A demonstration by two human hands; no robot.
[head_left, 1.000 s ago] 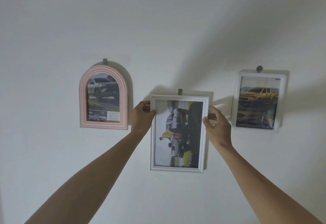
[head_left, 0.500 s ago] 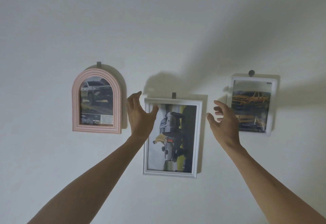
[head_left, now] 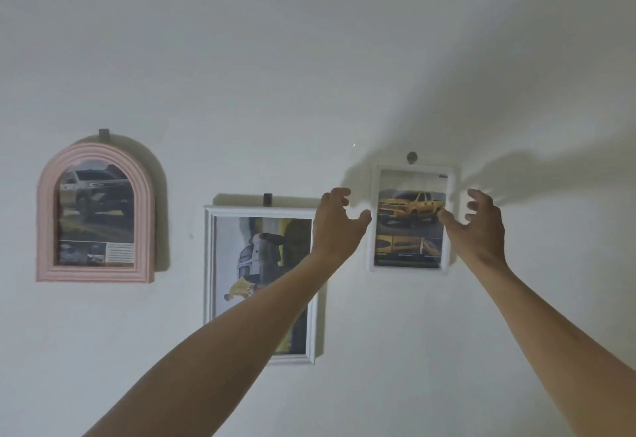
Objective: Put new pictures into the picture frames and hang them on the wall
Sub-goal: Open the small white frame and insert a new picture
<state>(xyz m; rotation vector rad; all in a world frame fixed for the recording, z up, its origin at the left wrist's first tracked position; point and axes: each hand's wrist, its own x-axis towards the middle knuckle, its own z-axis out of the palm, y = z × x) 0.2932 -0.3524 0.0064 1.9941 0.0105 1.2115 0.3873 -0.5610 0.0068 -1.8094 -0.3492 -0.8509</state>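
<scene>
Left hand spread, right hand spread, flanking white frame, writing unreadable

Your left forearm covered the middle frame's lower right — your right thumb overlapped the yellow-truck picture.

Ridged matt pink frame, smooth white frame, matt painted wall.

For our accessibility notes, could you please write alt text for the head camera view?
Both open hands, left hand and right hand, reach toward the small white frame showing a yellow truck; a larger white frame and a pink arched frame hang leftward.
</scene>
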